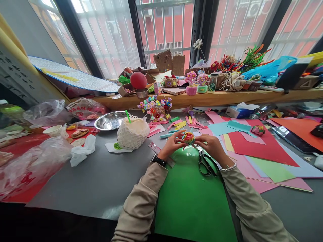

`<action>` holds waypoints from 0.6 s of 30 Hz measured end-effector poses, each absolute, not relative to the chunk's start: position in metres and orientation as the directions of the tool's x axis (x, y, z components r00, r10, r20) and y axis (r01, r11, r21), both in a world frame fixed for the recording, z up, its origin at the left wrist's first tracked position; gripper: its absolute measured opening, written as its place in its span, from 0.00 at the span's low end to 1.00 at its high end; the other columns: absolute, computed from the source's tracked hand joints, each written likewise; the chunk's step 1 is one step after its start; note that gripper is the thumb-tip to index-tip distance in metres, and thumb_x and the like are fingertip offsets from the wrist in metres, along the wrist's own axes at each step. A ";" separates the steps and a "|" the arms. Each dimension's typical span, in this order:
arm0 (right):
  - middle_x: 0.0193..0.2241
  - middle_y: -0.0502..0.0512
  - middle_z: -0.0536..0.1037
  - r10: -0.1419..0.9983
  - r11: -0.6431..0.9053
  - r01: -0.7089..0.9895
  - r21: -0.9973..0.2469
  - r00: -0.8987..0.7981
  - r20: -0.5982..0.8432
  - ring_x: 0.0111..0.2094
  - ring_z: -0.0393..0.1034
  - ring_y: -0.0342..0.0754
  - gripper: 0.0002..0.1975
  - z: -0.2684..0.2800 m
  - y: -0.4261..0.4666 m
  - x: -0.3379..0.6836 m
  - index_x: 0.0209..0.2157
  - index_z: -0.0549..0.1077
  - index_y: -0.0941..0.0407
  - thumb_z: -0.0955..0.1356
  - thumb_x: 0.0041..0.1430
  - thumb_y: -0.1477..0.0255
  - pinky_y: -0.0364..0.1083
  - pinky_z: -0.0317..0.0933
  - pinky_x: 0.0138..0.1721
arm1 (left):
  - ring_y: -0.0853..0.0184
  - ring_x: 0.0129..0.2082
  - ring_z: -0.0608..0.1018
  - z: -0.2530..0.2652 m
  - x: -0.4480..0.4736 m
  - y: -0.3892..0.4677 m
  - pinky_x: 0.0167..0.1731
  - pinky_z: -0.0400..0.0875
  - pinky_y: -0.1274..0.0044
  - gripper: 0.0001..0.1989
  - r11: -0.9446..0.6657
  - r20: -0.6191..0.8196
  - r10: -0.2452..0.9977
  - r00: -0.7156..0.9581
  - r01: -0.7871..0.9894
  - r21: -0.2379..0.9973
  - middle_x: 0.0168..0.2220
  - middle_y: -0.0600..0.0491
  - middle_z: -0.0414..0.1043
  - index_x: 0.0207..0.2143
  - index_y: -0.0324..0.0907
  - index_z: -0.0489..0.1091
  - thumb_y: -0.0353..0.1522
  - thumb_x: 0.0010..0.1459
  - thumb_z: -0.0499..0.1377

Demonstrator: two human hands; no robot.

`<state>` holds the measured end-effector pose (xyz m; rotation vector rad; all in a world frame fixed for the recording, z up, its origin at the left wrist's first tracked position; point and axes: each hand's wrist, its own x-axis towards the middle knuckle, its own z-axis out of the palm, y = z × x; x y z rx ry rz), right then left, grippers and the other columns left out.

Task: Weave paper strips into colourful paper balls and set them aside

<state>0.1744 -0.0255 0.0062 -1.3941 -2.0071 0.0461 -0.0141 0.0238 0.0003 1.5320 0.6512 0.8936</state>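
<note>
Faces a grey worktop (93,188), wide across the view. Has a green sheet (194,205) straight in front, running lengthwise away from the body, and a red sheet (267,151) off to the right, layered among other coloured paper. Ahead and to the left, sees a metal bowl (98,126), then, just nearer, a wrapped coconut (133,136) with a green straw (128,116) standing in it.

Holds the left hand (174,144) and the right hand (211,145) raised over the far end of the green sheet, facing each other, neither released nor clenched: grasps one small thing with the fingertips of both. Just below the right hand, finds scissors (207,164), handles toward the body. By the left wrist, partly hidden behind it, finds a slanting ruler (154,148).

Between the fingertips, holds the ball (188,137), red, yellow and green. Grips its left side with the left hand, pinches its right side with the right. Judges both hands about equally near, touching it from opposite sides. Sees it as roundish; cannot tell any long axis. Well to the right, nearer the right hand, sees a second ball (257,130) on the paper.
</note>
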 end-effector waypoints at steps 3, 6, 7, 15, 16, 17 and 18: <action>0.28 0.55 0.76 0.835 0.371 0.853 -0.368 -0.133 0.533 0.30 0.68 0.47 0.12 0.003 -0.026 0.171 0.29 0.74 0.56 0.63 0.54 0.64 0.43 0.58 0.30 | 0.69 0.35 0.73 -0.002 -0.011 0.021 0.33 0.69 0.78 0.36 -0.176 0.187 0.853 0.487 -0.069 0.982 0.50 0.46 0.58 0.51 0.46 0.58 0.31 0.37 0.66; 0.28 0.55 0.75 0.806 0.324 0.885 -0.333 -0.075 0.587 0.31 0.68 0.48 0.12 -0.002 -0.026 0.165 0.28 0.73 0.56 0.63 0.55 0.64 0.44 0.57 0.30 | 0.69 0.34 0.73 -0.007 -0.005 0.018 0.34 0.69 0.76 0.34 -0.169 0.170 0.857 0.486 -0.045 0.985 0.51 0.46 0.58 0.48 0.43 0.59 0.32 0.36 0.66; 0.27 0.55 0.75 0.801 0.320 0.890 -0.324 -0.072 0.594 0.30 0.68 0.48 0.12 -0.003 -0.026 0.163 0.28 0.73 0.56 0.63 0.55 0.64 0.44 0.57 0.30 | 0.69 0.33 0.74 -0.008 -0.003 0.017 0.34 0.69 0.76 0.33 -0.164 0.162 0.864 0.477 -0.038 0.986 0.50 0.46 0.59 0.47 0.42 0.60 0.33 0.36 0.66; 0.34 0.55 0.75 0.844 0.444 0.805 -0.395 -0.228 0.485 0.35 0.68 0.48 0.11 -0.001 -0.023 0.169 0.37 0.72 0.55 0.63 0.54 0.67 0.45 0.60 0.34 | 0.68 0.33 0.74 -0.005 -0.006 0.021 0.32 0.68 0.79 0.26 -0.115 0.135 0.917 0.374 -0.076 0.990 0.39 0.49 0.70 0.41 0.38 0.63 0.32 0.36 0.66; 0.32 0.55 0.75 0.869 0.384 0.811 -0.441 -0.156 0.469 0.32 0.68 0.46 0.10 0.000 -0.022 0.175 0.35 0.72 0.55 0.63 0.54 0.68 0.44 0.61 0.33 | 0.68 0.33 0.74 -0.005 -0.007 0.021 0.32 0.68 0.79 0.26 -0.117 0.136 0.918 0.373 -0.074 0.990 0.39 0.49 0.70 0.41 0.38 0.64 0.32 0.36 0.66; 0.31 0.54 0.75 0.896 0.305 0.826 -0.475 -0.079 0.438 0.29 0.69 0.45 0.10 0.001 -0.021 0.182 0.33 0.73 0.56 0.63 0.54 0.68 0.44 0.61 0.31 | 0.68 0.33 0.75 -0.004 -0.007 0.021 0.32 0.68 0.79 0.26 -0.119 0.136 0.918 0.371 -0.070 0.990 0.39 0.49 0.70 0.41 0.38 0.64 0.32 0.36 0.66; 0.30 0.54 0.75 0.914 0.206 0.854 -0.478 0.006 0.405 0.28 0.68 0.45 0.09 0.001 -0.019 0.190 0.32 0.73 0.57 0.63 0.53 0.69 0.44 0.60 0.29 | 0.68 0.33 0.75 -0.004 -0.007 0.021 0.32 0.68 0.79 0.25 -0.121 0.135 0.920 0.369 -0.061 0.991 0.40 0.48 0.70 0.40 0.38 0.65 0.31 0.36 0.66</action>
